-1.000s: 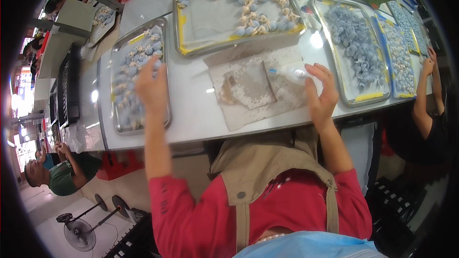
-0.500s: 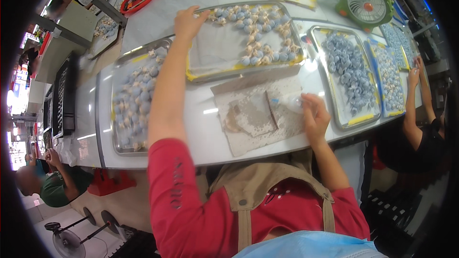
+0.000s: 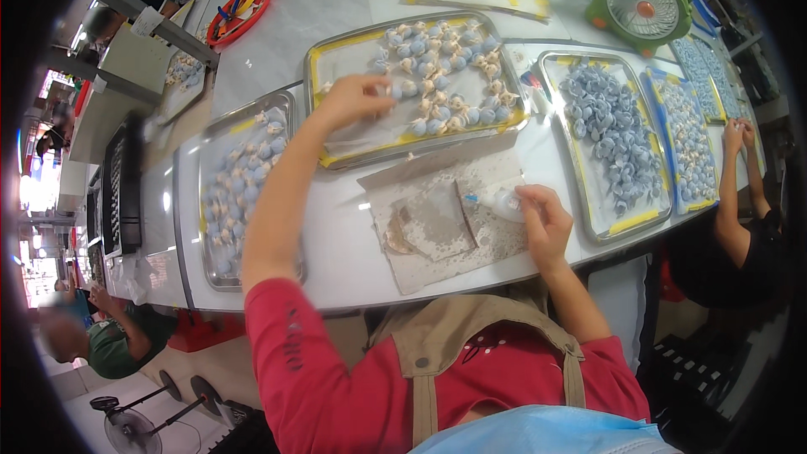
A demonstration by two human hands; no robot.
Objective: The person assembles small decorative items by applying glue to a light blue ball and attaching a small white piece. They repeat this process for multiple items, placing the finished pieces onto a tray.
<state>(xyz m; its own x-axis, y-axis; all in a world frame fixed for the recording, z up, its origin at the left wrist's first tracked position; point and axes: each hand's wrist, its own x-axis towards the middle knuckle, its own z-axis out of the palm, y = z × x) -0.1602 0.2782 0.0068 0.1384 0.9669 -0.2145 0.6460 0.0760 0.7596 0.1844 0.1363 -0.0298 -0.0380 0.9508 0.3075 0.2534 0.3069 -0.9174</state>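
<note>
My left hand reaches into the middle metal tray. Its fingertips touch the small blue-grey and beige pieces lying there. Whether the fingers pinch one of them is unclear. My right hand grips a small white squeeze bottle with a blue tip. The bottle lies low over a stained sheet of paper at the near table edge.
A left tray and a right tray hold more pieces, as does a blue-edged tray. A green desk fan and a red dish stand farther back. A co-worker's hands work at the right.
My left hand left the left tray and moved right into the middle tray. My right hand slid left along the stained paper and closed on the bottle.
</note>
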